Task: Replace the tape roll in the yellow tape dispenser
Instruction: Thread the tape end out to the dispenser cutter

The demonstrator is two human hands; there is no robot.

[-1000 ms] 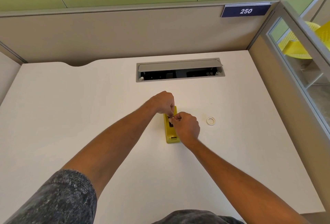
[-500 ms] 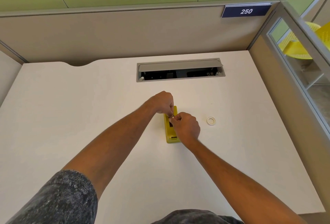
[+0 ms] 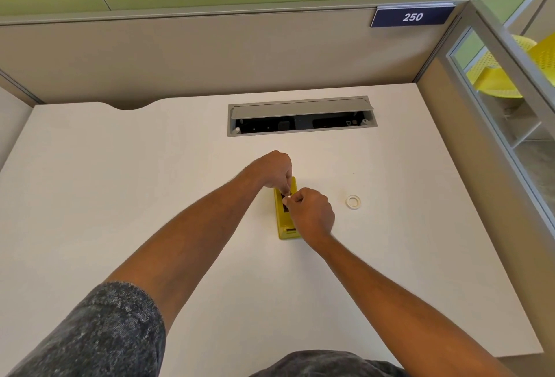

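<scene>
The yellow tape dispenser [image 3: 282, 223] lies lengthwise on the white desk [image 3: 120, 196], its near end toward me. My left hand [image 3: 274, 171] hovers over its far end, fingers pinched down on something small and pale in the dispenser's dark slot. My right hand [image 3: 312, 214] covers the dispenser's right side, its fingertips pinched at the same spot, touching the left fingertips. What they pinch is mostly hidden; it looks like tape or a roll. A small white tape ring [image 3: 353, 201] lies flat on the desk to the right, apart from both hands.
A grey cable hatch [image 3: 300, 106] with its lid raised is set into the desk behind the dispenser. Beige partition walls close off the back and right sides. A glass panel and a yellow chair [image 3: 510, 76] are beyond the right partition.
Almost nothing moved; both hands stay pinched over the dispenser's slot, with only tiny finger shifts.
</scene>
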